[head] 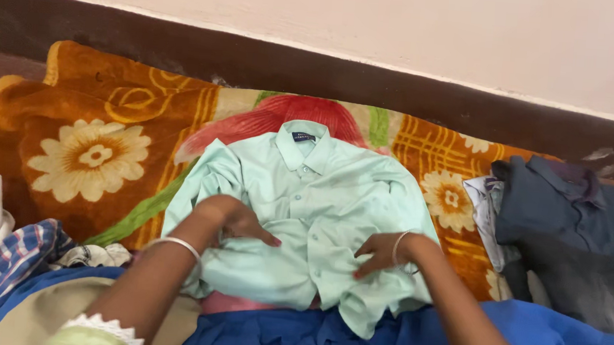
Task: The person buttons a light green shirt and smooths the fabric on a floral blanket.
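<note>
Head view: left hand, right hand palm-down on mint shirt; fingers flat, spread, gripping nothing.

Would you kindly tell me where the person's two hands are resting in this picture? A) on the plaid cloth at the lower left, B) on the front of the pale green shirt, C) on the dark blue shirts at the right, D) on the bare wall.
B: the left hand and the right hand both lie flat on the front of the pale green shirt, spread collar-up on the flowered orange blanket.
</note>
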